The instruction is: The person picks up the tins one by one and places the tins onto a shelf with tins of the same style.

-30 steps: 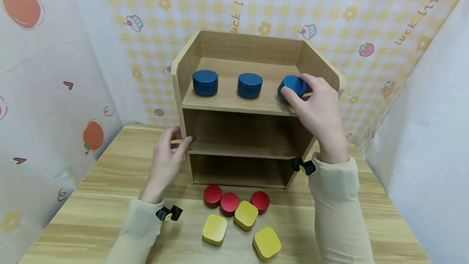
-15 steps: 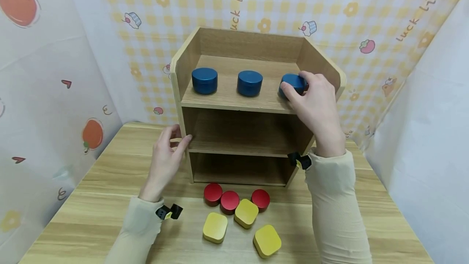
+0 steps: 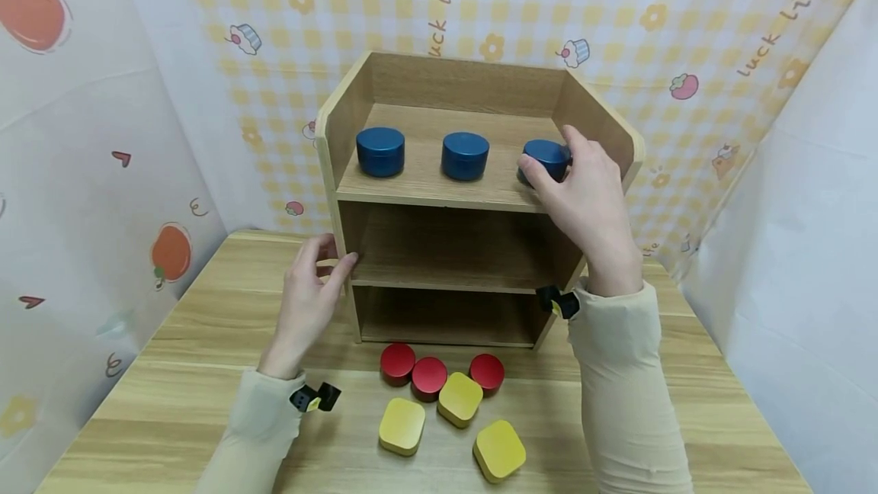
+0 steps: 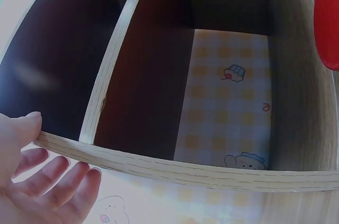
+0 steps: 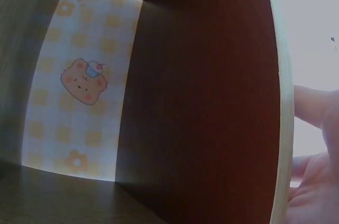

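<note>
A small three-tier wooden shelf (image 3: 449,199) stands on the table. On its top tier sit three round blue tins: a left tin (image 3: 380,152), a middle tin (image 3: 465,156) and a right tin (image 3: 546,153). My right hand (image 3: 591,200) is around the right tin, thumb across its front left, index finger raised past its back right; the other fingers are hidden. My left hand (image 3: 309,299) holds the shelf's left side panel. In the left wrist view the thumb lies at the panel's edge (image 4: 159,167) with the fingers outside.
In front of the shelf lie red round pieces (image 3: 429,378) and yellow rounded-square pieces (image 3: 402,426) on the wooden table (image 3: 165,402). A checked curtain (image 3: 274,97) hangs behind, white cloth (image 3: 789,250) at the right side.
The right tin, tilted earlier, now sits level on the top tier. My right thumb and index finger have spread wider apart around it. The left hand stays on the panel.
</note>
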`<state>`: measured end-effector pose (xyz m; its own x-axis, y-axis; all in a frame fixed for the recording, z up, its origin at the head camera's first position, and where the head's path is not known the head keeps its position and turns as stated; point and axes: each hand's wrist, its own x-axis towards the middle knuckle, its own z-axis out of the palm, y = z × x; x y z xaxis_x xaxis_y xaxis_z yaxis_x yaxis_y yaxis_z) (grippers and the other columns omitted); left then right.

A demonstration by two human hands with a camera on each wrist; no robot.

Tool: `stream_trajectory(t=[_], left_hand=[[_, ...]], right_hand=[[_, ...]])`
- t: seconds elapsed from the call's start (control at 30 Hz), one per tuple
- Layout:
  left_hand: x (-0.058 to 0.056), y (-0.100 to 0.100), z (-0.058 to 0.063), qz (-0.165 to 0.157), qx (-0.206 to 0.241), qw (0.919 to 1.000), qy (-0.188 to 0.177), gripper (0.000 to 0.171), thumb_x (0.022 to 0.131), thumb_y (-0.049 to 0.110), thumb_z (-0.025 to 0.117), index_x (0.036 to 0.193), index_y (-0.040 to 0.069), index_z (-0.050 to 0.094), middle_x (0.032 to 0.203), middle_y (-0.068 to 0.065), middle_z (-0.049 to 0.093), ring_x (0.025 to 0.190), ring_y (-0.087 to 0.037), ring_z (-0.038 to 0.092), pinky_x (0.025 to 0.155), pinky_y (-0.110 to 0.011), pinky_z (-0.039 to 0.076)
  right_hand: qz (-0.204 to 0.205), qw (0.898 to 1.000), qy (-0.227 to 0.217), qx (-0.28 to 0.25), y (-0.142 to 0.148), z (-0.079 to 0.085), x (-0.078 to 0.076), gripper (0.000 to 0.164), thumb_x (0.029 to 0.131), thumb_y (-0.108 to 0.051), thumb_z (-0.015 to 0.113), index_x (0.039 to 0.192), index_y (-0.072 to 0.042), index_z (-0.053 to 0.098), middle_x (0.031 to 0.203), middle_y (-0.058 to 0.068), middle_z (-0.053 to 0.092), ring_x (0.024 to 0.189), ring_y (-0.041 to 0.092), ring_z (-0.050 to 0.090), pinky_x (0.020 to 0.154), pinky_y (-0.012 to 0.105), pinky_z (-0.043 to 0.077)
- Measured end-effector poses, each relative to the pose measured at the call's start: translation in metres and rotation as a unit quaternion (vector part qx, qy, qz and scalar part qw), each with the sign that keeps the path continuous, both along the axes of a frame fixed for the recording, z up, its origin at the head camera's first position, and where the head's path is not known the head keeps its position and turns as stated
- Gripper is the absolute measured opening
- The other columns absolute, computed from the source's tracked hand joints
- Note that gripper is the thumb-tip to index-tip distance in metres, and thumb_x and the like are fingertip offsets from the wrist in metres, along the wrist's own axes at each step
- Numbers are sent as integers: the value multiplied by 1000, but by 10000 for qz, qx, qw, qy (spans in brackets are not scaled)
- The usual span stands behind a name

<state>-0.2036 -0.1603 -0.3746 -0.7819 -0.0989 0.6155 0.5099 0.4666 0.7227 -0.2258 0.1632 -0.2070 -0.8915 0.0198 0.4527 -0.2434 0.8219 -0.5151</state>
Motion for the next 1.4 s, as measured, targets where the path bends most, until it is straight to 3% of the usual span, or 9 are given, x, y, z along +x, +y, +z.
stream_trajectory(t=[0.17,0.6,0.77,1.03,1.23,1.4], left_hand=[[0,0,0,-13,15,10000,17,30,92,11,69,117,-1,56,99,-10,55,97,-20,56,77,-14,48],[2,0,1,21,40,10000,-39,30,93,13,69,117,-1,56,101,-9,57,97,-19,57,77,-17,49],[1,-1,0,27,9,10000,-21,30,93,13,69,117,0,56,101,-9,57,97,-19,57,77,-20,50],[1,0,0,24,17,10000,-31,30,93,12,68,117,-1,56,99,-9,55,98,-19,56,78,-25,51],[0,0,0,29,12,10000,-16,31,92,12,69,117,-1,56,99,-10,55,98,-20,56,78,-16,48],[0,0,0,41,8,10000,0,31,92,12,69,117,-1,56,99,-10,55,98,-20,56,78,-16,48]], right_hand=[[75,9999,110,-97,0,-2,5,85,90,-59,57,155,-14,26,148,17,40,131,36,40,109,52,32],[518,9932,944,-436,-4,-21,33,71,93,-47,61,152,-18,34,151,6,38,137,23,34,111,52,30],[801,9832,1422,-818,1,-36,46,63,92,-32,67,148,-14,43,147,2,43,133,19,37,108,46,34],[1070,9600,2263,-1252,6,-55,60,49,87,-10,73,133,-5,58,135,7,54,118,27,50,98,33,40],[1104,9537,2250,-1666,10,-68,64,41,84,2,71,124,2,63,131,13,57,123,22,48,96,24,41],[1269,9473,2248,-1898,15,-75,68,38,85,4,69,123,3,64,131,13,57,124,23,48,96,25,43]])
